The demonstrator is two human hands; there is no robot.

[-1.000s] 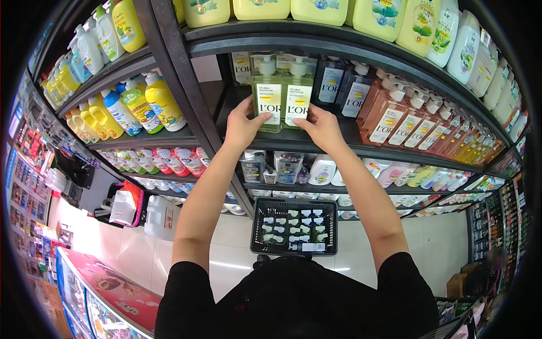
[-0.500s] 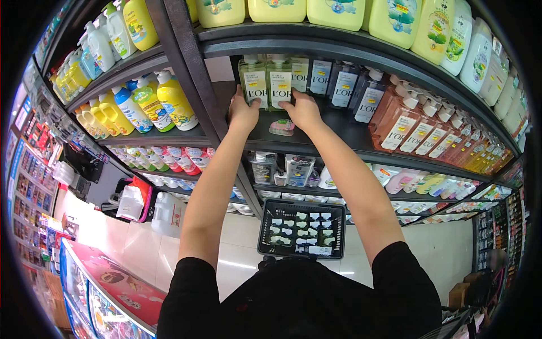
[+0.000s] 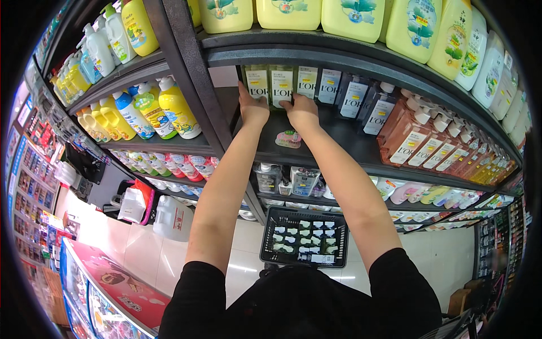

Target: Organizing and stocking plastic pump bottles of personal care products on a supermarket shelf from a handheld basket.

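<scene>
Two clear pale-green bottles with white labels stand upright side by side on the dark middle shelf: a left bottle [image 3: 257, 85] and a right bottle [image 3: 282, 86]. Along the left bottle's outer side lies my left hand [image 3: 254, 108], its thumb across the lower front. My right hand [image 3: 302, 111] grips the lower right edge of the right bottle, thumb bent against the front; its other fingers are partly hidden beside the bottle. Right of them is another green bottle [image 3: 307, 82]. The bottle tops are cut off from sight by the shelf above. A small pink-and-green tag [image 3: 288, 139] hangs at the shelf's front edge.
Dark bottles [image 3: 353, 97] and a row of pink pump bottles [image 3: 409, 138] continue rightward. Yellow-green bottles [image 3: 353, 20] line the upper shelf [image 3: 322, 55]. A dark upright post [image 3: 195, 73] rises left of my left arm. Below, a black basket [image 3: 272, 248] holding many small packs sits on the floor.
Both hands and the two green bottles have gone slightly deeper into the shelf, lining up closer with the neighbouring bottles. My view has shifted a little, so the shelves sit lower and rightward.
</scene>
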